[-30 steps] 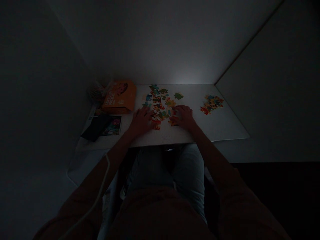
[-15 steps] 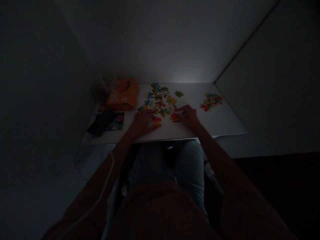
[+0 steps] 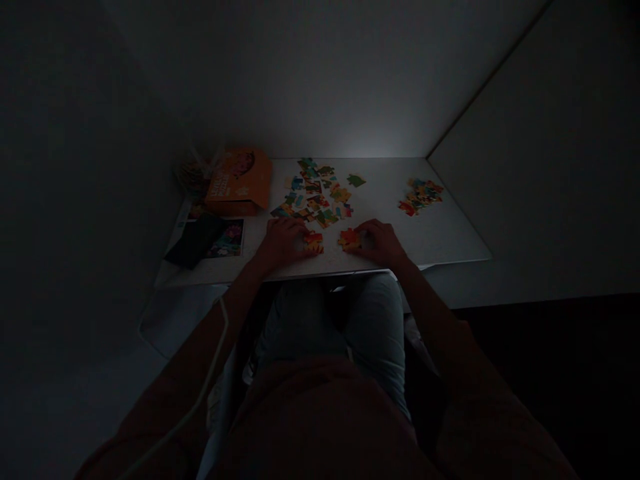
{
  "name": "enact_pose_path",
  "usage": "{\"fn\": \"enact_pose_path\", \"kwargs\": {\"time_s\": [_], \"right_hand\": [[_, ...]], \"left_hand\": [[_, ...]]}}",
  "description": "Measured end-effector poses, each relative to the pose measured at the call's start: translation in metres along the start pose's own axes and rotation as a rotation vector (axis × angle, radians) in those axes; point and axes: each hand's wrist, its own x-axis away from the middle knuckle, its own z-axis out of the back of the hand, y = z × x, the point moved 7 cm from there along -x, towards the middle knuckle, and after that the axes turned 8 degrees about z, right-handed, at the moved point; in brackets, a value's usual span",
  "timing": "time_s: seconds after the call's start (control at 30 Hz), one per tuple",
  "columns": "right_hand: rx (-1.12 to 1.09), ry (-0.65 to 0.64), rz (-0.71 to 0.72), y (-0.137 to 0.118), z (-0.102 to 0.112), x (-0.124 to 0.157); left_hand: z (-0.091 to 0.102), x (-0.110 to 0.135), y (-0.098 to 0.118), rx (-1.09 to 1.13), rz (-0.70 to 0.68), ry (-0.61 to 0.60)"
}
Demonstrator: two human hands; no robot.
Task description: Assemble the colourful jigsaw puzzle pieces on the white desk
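The scene is very dim. My left hand (image 3: 283, 240) rests on the white table (image 3: 440, 237) with its fingertips on a red and yellow puzzle piece (image 3: 314, 243). My right hand (image 3: 381, 240) lies beside it, fingers curled onto another red and orange piece (image 3: 349, 239). Just beyond both hands spreads a heap of several loose coloured puzzle pieces (image 3: 315, 193). A single green piece (image 3: 356, 180) lies apart behind the heap.
An orange puzzle box (image 3: 240, 181) stands at the back left, with a dark picture sheet (image 3: 215, 239) in front of it. A smaller pile of pieces (image 3: 421, 195) sits at the right. Walls close in on both sides. A white cable (image 3: 200, 387) hangs by my left arm.
Both hands have drawn back from the heap toward the table's near edge, each bringing a red-orange piece with it. The two pieces now lie close together between my hands.
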Motion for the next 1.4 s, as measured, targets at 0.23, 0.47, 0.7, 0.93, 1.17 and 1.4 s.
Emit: {"fn": "enact_pose_path", "kwargs": {"time_s": [0.23,0.47,0.7,0.93,1.17,1.4], "right_hand": [[0.077,-0.074,0.096,-0.029,-0.010,0.011],[0.092,-0.103,0.122,-0.038,-0.012,0.011],[0.107,-0.100,0.070,-0.037,-0.014,0.009],[0.106,-0.104,0.090,-0.025,-0.007,0.015],[0.137,-0.030,0.008,0.029,0.022,0.038],[0.105,-0.043,0.035,0.041,0.021,0.037]], "left_hand": [[-0.018,0.001,0.022,0.025,0.002,0.000],[-0.016,0.003,0.022,0.045,-0.030,0.005],[-0.015,0.003,0.026,0.038,-0.022,-0.020],[-0.011,0.005,0.024,0.019,0.030,0.007],[-0.014,0.005,0.025,-0.050,0.044,-0.006],[-0.018,0.005,0.031,-0.104,0.002,-0.033]]}}
